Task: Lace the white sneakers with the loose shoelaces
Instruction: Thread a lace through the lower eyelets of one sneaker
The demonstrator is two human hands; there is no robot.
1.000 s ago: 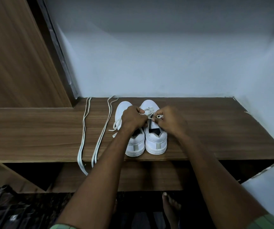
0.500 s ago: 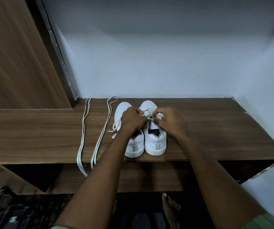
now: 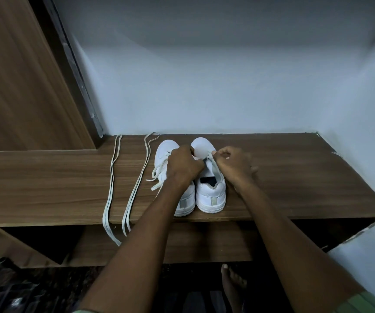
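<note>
Stood side by side on wooden shelf: two white sneakers. Pinched right sneaker's lace with left hand and right hand, close together.

Matt wood-grain shelf; smooth white sneakers; flat cloth shoelaces

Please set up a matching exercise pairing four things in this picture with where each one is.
Things:
1. left hand
2. right hand
3. spare shoelaces
4. right sneaker

Places:
A. draped over the shelf's front edge
B. over the left sneaker
C. pinching a lace at the right sneaker's front
D. heel toward the camera, near the shelf's front edge

Pairs: 1-B, 2-C, 3-A, 4-D
</note>
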